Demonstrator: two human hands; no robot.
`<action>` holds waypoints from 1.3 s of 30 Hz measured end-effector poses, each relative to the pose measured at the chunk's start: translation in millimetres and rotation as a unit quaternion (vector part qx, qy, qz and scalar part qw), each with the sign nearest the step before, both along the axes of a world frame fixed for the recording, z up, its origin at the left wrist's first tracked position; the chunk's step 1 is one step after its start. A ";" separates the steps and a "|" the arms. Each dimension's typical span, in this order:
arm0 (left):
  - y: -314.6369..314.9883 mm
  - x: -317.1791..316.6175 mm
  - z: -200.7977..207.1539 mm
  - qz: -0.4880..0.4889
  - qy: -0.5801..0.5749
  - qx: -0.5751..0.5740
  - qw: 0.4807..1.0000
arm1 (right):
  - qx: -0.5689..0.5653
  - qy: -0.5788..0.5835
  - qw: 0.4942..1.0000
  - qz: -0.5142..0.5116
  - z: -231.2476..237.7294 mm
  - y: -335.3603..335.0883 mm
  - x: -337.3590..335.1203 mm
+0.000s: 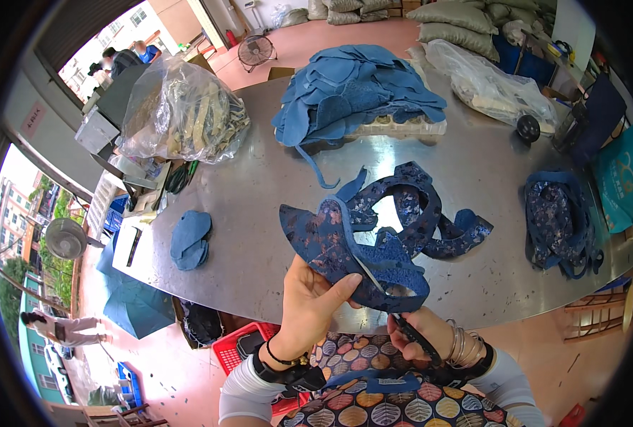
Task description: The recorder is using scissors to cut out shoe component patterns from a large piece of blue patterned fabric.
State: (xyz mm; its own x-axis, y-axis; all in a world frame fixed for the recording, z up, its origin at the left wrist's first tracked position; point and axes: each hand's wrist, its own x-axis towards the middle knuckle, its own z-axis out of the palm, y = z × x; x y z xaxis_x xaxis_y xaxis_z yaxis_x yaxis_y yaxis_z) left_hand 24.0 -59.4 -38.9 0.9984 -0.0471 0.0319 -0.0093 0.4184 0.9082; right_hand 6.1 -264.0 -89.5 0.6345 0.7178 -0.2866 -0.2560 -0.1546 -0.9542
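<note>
My left hand (309,302) is closed on a dark blue patterned leather piece (323,245), its thumb pressed on the lower edge. The piece is held up over the near edge of the table, and its fuzzy blue underside shows on the right. My right hand (436,333) is wrapped round black-handled scissors (416,340) just below the piece's lower right end; the blades are mostly hidden. Curved patterned strips (430,203) lie looped on the table just beyond the held piece; whether they join it I cannot tell.
A metal table (252,192) carries a tall pile of blue leather pieces (359,89), a small blue stack (190,238), a patterned bundle (560,220) and a clear bag of beige strips (188,114). Below its front edge stands a red basket (234,356).
</note>
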 end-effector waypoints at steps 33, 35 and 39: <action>-9.1 8.5 -3.8 0.047 0.004 -0.049 0.998 | -0.026 0.088 0.995 -0.026 0.1 -5.2 -2.4; -9.6 9.2 -5.5 0.034 -0.002 -0.057 0.998 | 0.007 0.050 0.998 -0.029 -12.3 -3.0 -3.2; -13.4 5.2 -9.0 0.018 -0.005 -0.009 1.000 | 0.046 -0.002 0.999 0.020 -21.8 -4.3 3.8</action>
